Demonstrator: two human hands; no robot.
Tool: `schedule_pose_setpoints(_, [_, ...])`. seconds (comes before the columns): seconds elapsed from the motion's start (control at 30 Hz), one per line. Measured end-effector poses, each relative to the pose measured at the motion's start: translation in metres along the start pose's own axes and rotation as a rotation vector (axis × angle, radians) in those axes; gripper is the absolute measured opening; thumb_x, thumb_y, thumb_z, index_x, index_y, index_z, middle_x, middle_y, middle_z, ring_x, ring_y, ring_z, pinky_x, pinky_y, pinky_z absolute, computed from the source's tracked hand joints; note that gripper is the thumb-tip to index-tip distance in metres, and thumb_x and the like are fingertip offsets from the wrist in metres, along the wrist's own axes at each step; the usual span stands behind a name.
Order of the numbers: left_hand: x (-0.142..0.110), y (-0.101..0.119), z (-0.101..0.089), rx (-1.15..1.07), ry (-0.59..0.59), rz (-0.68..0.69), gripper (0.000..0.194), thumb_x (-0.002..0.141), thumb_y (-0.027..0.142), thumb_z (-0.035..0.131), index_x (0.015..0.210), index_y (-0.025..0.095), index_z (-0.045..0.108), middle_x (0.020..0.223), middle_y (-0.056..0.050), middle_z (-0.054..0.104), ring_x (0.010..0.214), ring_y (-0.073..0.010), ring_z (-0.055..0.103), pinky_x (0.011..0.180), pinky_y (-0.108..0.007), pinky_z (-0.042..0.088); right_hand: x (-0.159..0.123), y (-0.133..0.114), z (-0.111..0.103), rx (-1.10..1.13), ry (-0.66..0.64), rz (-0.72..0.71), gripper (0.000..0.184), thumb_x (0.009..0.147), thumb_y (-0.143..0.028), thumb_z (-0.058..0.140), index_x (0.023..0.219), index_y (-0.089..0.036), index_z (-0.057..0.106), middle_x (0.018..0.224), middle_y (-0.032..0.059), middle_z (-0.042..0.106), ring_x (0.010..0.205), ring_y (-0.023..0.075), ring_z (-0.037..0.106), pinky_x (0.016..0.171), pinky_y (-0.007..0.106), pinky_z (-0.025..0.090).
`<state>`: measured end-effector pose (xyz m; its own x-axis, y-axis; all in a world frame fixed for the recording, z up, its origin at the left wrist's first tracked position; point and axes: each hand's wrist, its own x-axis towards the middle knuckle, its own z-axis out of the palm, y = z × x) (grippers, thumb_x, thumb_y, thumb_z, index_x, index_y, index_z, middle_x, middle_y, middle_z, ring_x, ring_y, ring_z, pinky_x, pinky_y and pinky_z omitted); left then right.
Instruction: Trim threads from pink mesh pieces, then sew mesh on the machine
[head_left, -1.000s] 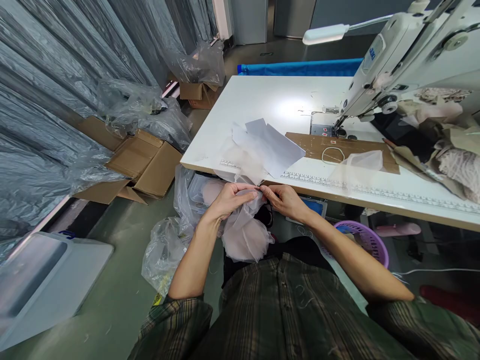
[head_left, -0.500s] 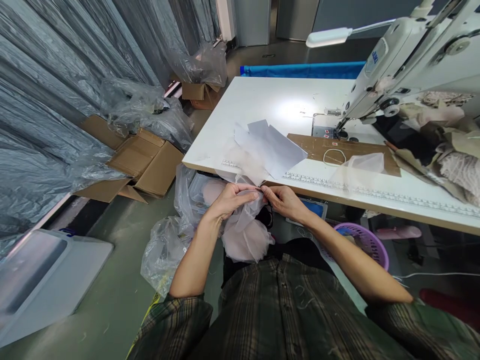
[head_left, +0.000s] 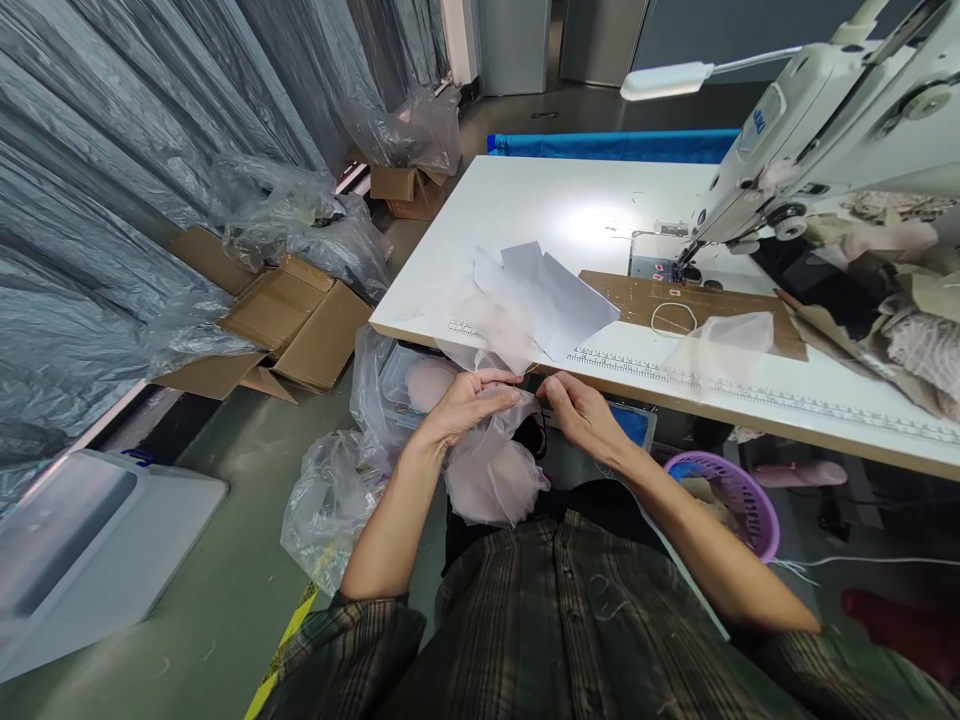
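Note:
My left hand [head_left: 469,405] is closed in a pinch on the top edge of a sheer pale pink fabric piece [head_left: 491,475] that hangs down into my lap. A short gap to the right, my right hand [head_left: 581,415] has its fingers curled together just below the table edge; what it pinches is too small to make out. Both hands sit in front of the white sewing table [head_left: 555,195]. More sheer white fabric pieces [head_left: 540,295] lie on the table just above my hands.
A white sewing machine [head_left: 817,110] stands at the right with a brown cardboard sheet [head_left: 697,300] before it. A purple basket [head_left: 731,485] sits under the table. Cardboard boxes [head_left: 296,320], plastic bags [head_left: 330,495] and a grey bin [head_left: 82,545] crowd the floor at left.
My hands, which met at the fabric's top edge, have drawn slightly apart, the right hand shifting right. The view has drifted a little.

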<state>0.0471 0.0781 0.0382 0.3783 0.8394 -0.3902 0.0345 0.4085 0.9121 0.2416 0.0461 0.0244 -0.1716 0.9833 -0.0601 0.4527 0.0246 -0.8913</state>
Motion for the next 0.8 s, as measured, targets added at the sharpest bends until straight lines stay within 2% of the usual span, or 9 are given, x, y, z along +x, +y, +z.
schedule_pose_setpoints(0.1, [-0.012,-0.009,0.003,-0.018,0.005,-0.027,0.051,0.066,0.036,0.083,0.109,0.014,0.068,0.093,-0.007,0.073,0.077,-0.0132,0.064,0.072,-0.023,0.047,-0.015,0.011,0.009,0.168,-0.051,0.012,0.042,0.084,-0.058,0.060,0.100,-0.020,0.054,0.066,-0.0047,0.050,0.055,0.0111,0.042,0.054,0.024,0.034])
schedule_pose_setpoints(0.23, [-0.032,-0.040,0.001,0.079,0.016,-0.039,0.046,0.072,0.040,0.078,0.108,0.014,0.066,0.088,-0.006,0.071,0.075,-0.0139,0.063,0.067,-0.023,0.047,-0.035,0.040,0.035,0.352,-0.305,0.067,0.039,0.084,-0.056,0.062,0.087,-0.018,0.056,0.062,-0.0047,0.048,0.053,0.0097,0.039,0.050,0.022,0.032])
schedule_pose_setpoints(0.3, [-0.038,-0.061,-0.003,0.239,0.054,-0.039,0.038,0.075,0.040,0.074,0.103,0.015,0.067,0.087,-0.006,0.070,0.077,-0.0160,0.064,0.067,-0.025,0.048,-0.045,0.056,0.049,0.299,-0.390,0.089,0.037,0.088,-0.053,0.057,0.080,-0.017,0.056,0.063,-0.0026,0.052,0.055,0.0106,0.043,0.052,0.022,0.034])
schedule_pose_setpoints(0.37, [-0.041,-0.079,-0.006,0.464,0.156,0.009,0.030,0.075,0.036,0.073,0.098,0.017,0.069,0.090,-0.006,0.070,0.082,-0.0187,0.065,0.073,-0.029,0.050,-0.052,0.070,0.061,0.137,-0.368,0.113,0.031,0.089,-0.047,0.055,0.079,-0.018,0.056,0.066,-0.0009,0.056,0.058,0.0124,0.049,0.056,0.024,0.038])
schedule_pose_setpoints(0.47, [-0.041,-0.086,-0.009,0.755,0.405,0.275,0.017,0.080,0.032,0.068,0.092,0.020,0.068,0.096,-0.007,0.067,0.089,-0.0201,0.065,0.082,-0.034,0.051,-0.054,0.078,0.067,-0.084,-0.233,0.104,0.025,0.086,-0.044,0.058,0.087,-0.019,0.059,0.079,0.0035,0.065,0.067,0.0171,0.058,0.063,0.027,0.042])
schedule_pose_setpoints(0.6, [-0.032,-0.054,-0.016,1.080,0.825,0.787,0.034,0.083,0.032,0.066,0.113,0.016,0.060,0.116,-0.015,0.060,0.111,-0.0264,0.058,0.095,-0.043,0.046,-0.040,0.063,0.052,-0.108,0.048,0.020,0.030,0.090,-0.048,0.051,0.095,-0.020,0.061,0.081,0.0050,0.067,0.063,0.0169,0.059,0.061,0.028,0.044])
schedule_pose_setpoints(0.67, [-0.021,-0.030,-0.020,1.327,0.767,0.940,0.050,0.083,0.028,0.066,0.129,0.015,0.051,0.131,-0.019,0.054,0.128,-0.0315,0.048,0.105,-0.049,0.037,-0.027,0.046,0.037,-0.061,0.169,-0.060,0.031,0.093,-0.044,0.046,0.099,-0.019,0.062,0.077,0.0047,0.067,0.058,0.0156,0.058,0.059,0.026,0.044])
schedule_pose_setpoints(0.73, [-0.007,-0.008,-0.024,1.547,0.505,0.998,0.057,0.085,0.018,0.061,0.139,0.019,0.044,0.141,-0.017,0.050,0.138,-0.0324,0.038,0.110,-0.051,0.029,-0.012,0.029,0.022,-0.083,0.234,-0.174,0.033,0.093,-0.038,0.044,0.113,-0.017,0.060,0.078,0.0049,0.067,0.061,0.0160,0.060,0.062,0.026,0.046])
schedule_pose_setpoints(0.8, [0.006,0.007,-0.024,1.668,0.237,0.979,0.061,0.085,0.008,0.052,0.143,0.023,0.041,0.146,-0.012,0.048,0.139,-0.0296,0.038,0.109,-0.049,0.030,0.003,0.012,0.008,-0.205,0.249,-0.220,0.044,0.092,-0.032,0.043,0.131,-0.014,0.053,0.079,0.0062,0.068,0.063,0.0182,0.061,0.067,0.028,0.047])
